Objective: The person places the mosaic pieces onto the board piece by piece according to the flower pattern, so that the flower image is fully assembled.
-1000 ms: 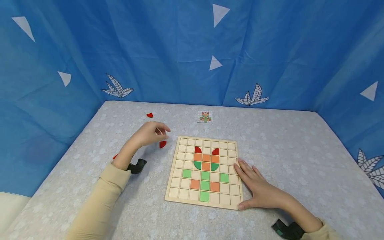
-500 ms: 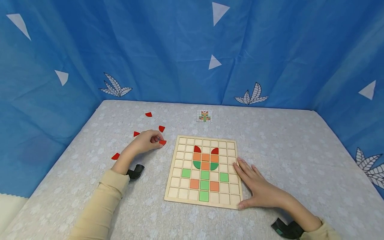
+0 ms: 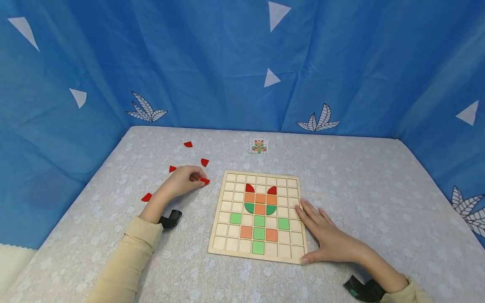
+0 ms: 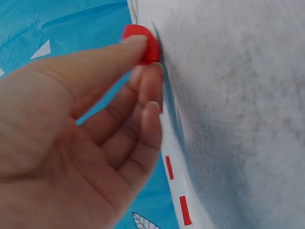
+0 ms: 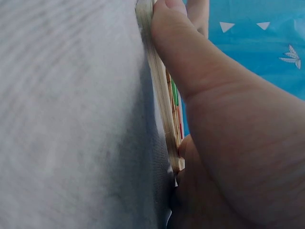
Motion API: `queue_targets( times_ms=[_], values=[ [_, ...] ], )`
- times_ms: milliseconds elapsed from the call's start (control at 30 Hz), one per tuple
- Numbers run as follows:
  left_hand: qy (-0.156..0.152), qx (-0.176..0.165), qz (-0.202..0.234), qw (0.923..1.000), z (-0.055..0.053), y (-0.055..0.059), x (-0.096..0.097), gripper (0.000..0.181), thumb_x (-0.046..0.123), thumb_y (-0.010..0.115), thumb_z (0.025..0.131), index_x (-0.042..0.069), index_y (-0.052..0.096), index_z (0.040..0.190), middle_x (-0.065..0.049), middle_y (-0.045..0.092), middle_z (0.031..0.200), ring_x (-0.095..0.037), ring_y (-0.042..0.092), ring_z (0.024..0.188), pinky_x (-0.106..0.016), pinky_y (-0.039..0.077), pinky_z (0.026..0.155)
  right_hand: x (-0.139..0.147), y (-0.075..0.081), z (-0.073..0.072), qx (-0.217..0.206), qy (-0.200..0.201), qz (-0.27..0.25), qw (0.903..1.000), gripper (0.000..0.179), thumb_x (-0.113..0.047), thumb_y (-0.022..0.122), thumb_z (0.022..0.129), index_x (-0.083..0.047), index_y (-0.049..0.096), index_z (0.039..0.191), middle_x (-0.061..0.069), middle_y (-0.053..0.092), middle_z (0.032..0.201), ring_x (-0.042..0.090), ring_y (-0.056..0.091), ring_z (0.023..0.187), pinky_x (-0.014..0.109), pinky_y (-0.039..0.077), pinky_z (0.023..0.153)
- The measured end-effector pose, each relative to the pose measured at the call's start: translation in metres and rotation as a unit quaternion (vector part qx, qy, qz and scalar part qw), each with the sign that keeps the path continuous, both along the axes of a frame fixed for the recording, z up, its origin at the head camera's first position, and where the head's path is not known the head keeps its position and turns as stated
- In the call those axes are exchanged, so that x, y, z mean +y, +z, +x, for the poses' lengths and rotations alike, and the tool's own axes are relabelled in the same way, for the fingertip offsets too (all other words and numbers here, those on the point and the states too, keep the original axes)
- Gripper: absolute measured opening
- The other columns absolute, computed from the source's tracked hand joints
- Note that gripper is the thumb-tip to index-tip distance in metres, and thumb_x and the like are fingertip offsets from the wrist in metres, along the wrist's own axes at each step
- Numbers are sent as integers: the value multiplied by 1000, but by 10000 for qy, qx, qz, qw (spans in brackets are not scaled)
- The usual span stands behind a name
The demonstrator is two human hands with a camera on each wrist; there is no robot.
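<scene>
Between thumb and fingertips my left hand pinches a red quarter-circle tile, left of the wooden grid board. In the left wrist view the thumb lies over the tile, and the other fingers are bent beneath it. My right hand rests spread along the board's right edge, thumb at the near corner. The right wrist view has the thumb against the board's side. Set in the board are red and green quarter tiles, orange squares and light green squares.
Several loose red quarter tiles lie around the left hand, one farther back, one beyond the fingers and one by the wrist. A small pattern card lies behind the board. A blue curtain borders the table.
The left hand has come down and slightly toward me onto the red tile and now pinches it. Loose tiles that it covered have come into view. The right hand stays at the board.
</scene>
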State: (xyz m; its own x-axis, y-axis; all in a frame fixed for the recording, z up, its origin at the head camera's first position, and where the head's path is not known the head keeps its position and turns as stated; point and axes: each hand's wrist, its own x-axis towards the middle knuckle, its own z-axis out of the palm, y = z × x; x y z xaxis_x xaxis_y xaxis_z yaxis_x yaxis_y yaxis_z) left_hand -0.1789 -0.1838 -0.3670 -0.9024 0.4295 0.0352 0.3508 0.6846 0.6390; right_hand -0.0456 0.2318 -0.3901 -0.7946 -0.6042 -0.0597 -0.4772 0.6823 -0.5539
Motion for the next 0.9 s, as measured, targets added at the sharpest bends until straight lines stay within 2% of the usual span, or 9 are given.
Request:
queue_targets(
  times_ms=[100, 167, 267, 400, 533, 633, 733, 833, 900],
  values=[
    [-55, 18, 123, 9999, 1, 4, 4, 6, 4, 69, 84, 7, 67, 89, -1, 62, 84, -18, 57, 77, -36, 47, 72, 0, 0, 1, 3, -19, -14, 10000, 120, -62, 72, 67, -4, 7, 150, 18, -4, 153, 32, -3, 139, 30, -13, 105],
    [-121, -29, 359, 9993, 3, 9, 8, 8, 4, 68, 84, 6, 67, 92, -2, 62, 85, -18, 57, 79, -35, 47, 73, 0, 0, 1, 4, -32, 9, 10000, 120, -62, 72, 67, -4, 7, 150, 17, -5, 153, 32, -3, 139, 31, -13, 105],
    [-350, -272, 820, 9956, 8, 18, 16, 18, 2, 66, 85, 2, 67, 103, -6, 61, 88, -20, 59, 78, -34, 48, 71, 0, 1, 1, -5, -50, 58, 10000, 121, -63, 71, 67, -5, 6, 150, 17, -5, 153, 32, -3, 139, 32, -13, 105],
    [-747, -703, 1261, 9867, 16, 28, 27, 30, 1, 61, 88, -2, 62, 118, -8, 62, 91, -27, 63, 74, -31, 48, 63, -1, 1, 0, -52, -52, 44, 10000, 121, -62, 72, 67, -5, 6, 150, 16, -5, 154, 32, -4, 139, 34, -12, 106],
    [-929, -979, 1592, 9780, 24, 37, 38, 22, -1, 60, 89, -3, 65, 110, -9, 63, 91, -32, 65, 77, -32, 49, 67, -1, 1, -1, -70, -37, 10, 10000, 120, -61, 73, 67, -5, 6, 150, 17, -5, 154, 31, -4, 139, 32, -12, 105],
    [-888, -1049, 1764, 9747, 29, 36, 47, 13, -1, 62, 88, 0, 67, 100, -7, 65, 86, -32, 63, 80, -34, 49, 71, -1, 2, -1, -78, -48, 1, 10000, 120, -61, 73, 67, -5, 6, 150, 16, -5, 154, 31, -4, 139, 32, -12, 105],
    [-923, -968, 1668, 9769, 32, 29, 56, 7, 5, 66, 87, 5, 68, 94, -1, 66, 80, -26, 60, 77, -30, 45, 67, -1, 2, -1, -80, -79, 8, 9999, 120, -61, 73, 67, -5, 7, 150, 16, -5, 154, 31, -4, 139, 31, -13, 105],
    [-1124, -1050, 1666, 9740, 38, 21, 67, 5, 3, 67, 86, 5, 67, 91, 0, 66, 79, -22, 60, 73, -28, 45, 65, -1, 1, 0, -51, -114, 49, 9999, 121, -63, 72, 66, -6, 8, 150, 15, -4, 154, 30, -3, 139, 27, -14, 104],
    [-1229, -1222, 1721, 9697, 43, 16, 74, 5, 2, 67, 86, 4, 67, 90, 0, 65, 78, -20, 60, 71, -28, 47, 64, -1, 0, 1, -22, -110, 69, 9999, 121, -64, 72, 65, -6, 8, 150, 14, -4, 154, 30, -2, 139, 25, -14, 103]
  ],
)
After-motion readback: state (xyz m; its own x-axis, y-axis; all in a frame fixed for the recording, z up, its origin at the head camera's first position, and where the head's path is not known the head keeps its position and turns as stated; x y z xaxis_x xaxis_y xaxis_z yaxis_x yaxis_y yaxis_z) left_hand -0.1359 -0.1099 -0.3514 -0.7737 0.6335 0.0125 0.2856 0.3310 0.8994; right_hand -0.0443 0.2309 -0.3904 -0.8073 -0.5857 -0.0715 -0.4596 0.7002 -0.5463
